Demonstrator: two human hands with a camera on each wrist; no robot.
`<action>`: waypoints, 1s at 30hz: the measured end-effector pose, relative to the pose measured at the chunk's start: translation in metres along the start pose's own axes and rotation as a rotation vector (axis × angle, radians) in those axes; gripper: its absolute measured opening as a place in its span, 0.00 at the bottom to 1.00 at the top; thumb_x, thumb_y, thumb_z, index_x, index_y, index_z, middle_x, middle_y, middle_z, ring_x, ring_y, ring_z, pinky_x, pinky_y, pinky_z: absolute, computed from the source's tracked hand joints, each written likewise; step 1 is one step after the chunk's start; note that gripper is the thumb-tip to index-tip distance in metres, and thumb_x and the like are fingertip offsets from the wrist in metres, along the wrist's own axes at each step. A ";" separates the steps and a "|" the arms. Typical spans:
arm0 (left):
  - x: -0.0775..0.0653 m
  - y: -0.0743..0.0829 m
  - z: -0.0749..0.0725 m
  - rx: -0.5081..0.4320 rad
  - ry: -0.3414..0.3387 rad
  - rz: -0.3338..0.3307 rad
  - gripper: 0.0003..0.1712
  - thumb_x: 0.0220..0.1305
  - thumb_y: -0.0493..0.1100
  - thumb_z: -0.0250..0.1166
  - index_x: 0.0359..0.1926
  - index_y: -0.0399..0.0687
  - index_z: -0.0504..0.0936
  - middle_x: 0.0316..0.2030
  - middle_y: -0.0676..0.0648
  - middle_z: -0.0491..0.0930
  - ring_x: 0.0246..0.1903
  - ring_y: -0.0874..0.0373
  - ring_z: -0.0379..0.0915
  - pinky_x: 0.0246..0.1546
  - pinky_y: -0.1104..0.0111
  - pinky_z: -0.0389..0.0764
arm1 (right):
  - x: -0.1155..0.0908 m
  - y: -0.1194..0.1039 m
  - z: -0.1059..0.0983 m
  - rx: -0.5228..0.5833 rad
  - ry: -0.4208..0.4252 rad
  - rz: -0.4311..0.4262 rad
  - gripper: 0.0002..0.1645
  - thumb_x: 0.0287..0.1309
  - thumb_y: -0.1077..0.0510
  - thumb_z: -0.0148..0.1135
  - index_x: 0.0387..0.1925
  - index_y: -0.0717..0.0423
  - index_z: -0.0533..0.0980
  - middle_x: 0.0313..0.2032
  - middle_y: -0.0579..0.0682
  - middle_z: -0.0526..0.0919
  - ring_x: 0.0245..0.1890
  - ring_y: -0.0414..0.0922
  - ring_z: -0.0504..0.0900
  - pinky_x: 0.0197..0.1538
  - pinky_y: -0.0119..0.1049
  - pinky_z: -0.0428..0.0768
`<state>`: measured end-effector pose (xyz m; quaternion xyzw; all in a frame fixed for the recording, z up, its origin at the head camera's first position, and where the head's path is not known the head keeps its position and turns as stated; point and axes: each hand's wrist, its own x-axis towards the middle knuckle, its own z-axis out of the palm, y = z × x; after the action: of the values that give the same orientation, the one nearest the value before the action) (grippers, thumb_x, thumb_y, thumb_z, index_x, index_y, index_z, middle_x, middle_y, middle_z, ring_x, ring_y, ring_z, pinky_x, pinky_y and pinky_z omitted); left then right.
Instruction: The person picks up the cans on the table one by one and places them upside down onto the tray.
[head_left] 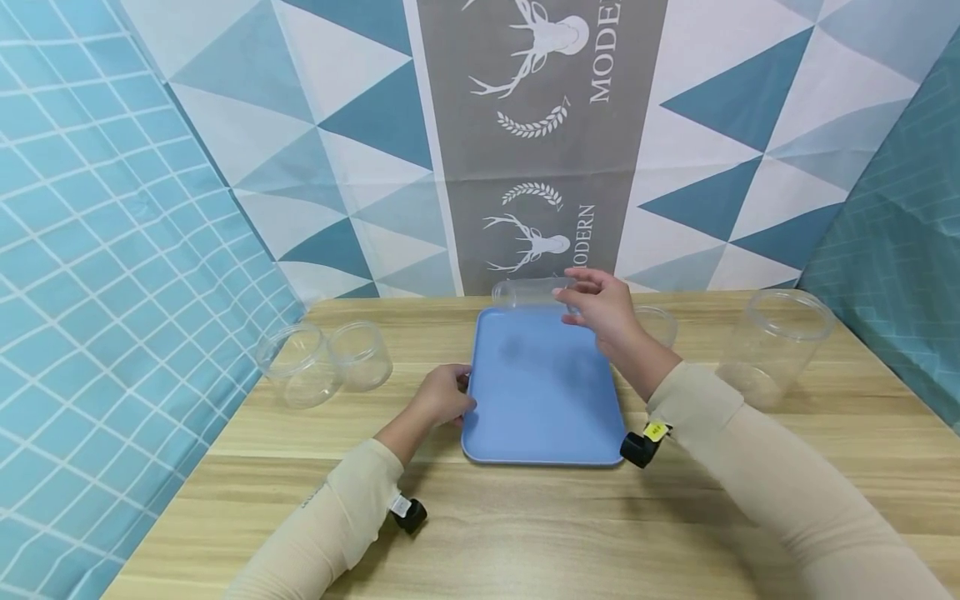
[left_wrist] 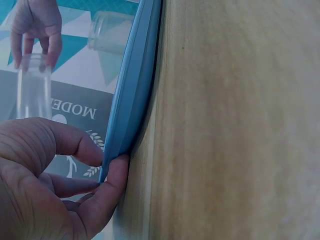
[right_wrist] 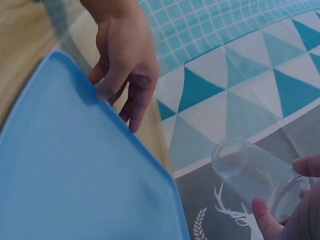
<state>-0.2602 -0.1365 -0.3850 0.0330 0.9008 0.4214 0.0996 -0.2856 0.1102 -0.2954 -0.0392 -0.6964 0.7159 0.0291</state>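
A blue rectangular tray [head_left: 543, 392] stands in the middle of the wooden table. My left hand [head_left: 442, 396] pinches its left edge, thumb on top and fingers [left_wrist: 107, 195] under the rim in the left wrist view. Over the tray's far edge, my right hand [head_left: 603, 312] grips a slim clear jar [head_left: 525, 292] by one end. The jar lies on its side in the air, its other end pointing left. In the right wrist view the thumb and fingers wrap the near end of the clear jar [right_wrist: 255, 172], and nothing shows inside it.
Two clear jars, a wider one [head_left: 296, 367] and a smaller one [head_left: 362, 357], stand left of the tray. A large clear jar [head_left: 776, 350] is at the right. Another clear jar [head_left: 660, 321] is partly hidden behind my right wrist. Patterned cloth [head_left: 360, 125] hangs behind the table.
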 end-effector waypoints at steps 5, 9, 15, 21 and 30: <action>0.000 0.001 0.000 -0.006 0.005 -0.006 0.40 0.50 0.25 0.62 0.67 0.32 0.66 0.50 0.36 0.76 0.24 0.54 0.78 0.20 0.66 0.83 | 0.012 0.010 0.005 -0.069 -0.007 -0.005 0.29 0.60 0.64 0.65 0.63 0.57 0.72 0.50 0.52 0.70 0.45 0.47 0.77 0.50 0.46 0.83; 0.000 0.001 0.000 -0.009 0.007 -0.008 0.40 0.49 0.25 0.62 0.67 0.32 0.67 0.50 0.36 0.76 0.25 0.54 0.79 0.20 0.66 0.84 | 0.021 0.014 0.007 -0.156 -0.029 -0.021 0.30 0.59 0.63 0.66 0.64 0.57 0.72 0.57 0.57 0.69 0.51 0.52 0.77 0.50 0.47 0.82; 0.002 0.000 0.000 -0.020 -0.004 -0.019 0.40 0.50 0.24 0.62 0.68 0.32 0.66 0.50 0.36 0.75 0.27 0.52 0.79 0.20 0.66 0.84 | 0.036 0.013 0.013 -0.358 -0.025 -0.066 0.28 0.57 0.60 0.68 0.60 0.54 0.76 0.60 0.59 0.72 0.53 0.52 0.77 0.40 0.39 0.84; 0.002 0.002 0.000 -0.026 -0.010 -0.025 0.41 0.49 0.23 0.62 0.68 0.32 0.65 0.50 0.36 0.74 0.28 0.51 0.79 0.21 0.65 0.84 | 0.051 0.008 0.023 -0.560 -0.021 -0.144 0.27 0.54 0.56 0.69 0.58 0.52 0.78 0.57 0.58 0.76 0.47 0.55 0.80 0.46 0.42 0.82; 0.002 0.002 0.000 -0.024 -0.013 -0.018 0.41 0.48 0.22 0.61 0.68 0.32 0.65 0.50 0.35 0.74 0.26 0.52 0.79 0.20 0.65 0.84 | 0.062 0.011 0.042 -0.791 -0.024 -0.313 0.26 0.51 0.55 0.69 0.54 0.53 0.80 0.54 0.54 0.81 0.52 0.54 0.77 0.54 0.46 0.77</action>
<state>-0.2626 -0.1347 -0.3837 0.0266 0.8952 0.4312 0.1098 -0.3516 0.0741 -0.3060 0.0671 -0.9152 0.3811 0.1123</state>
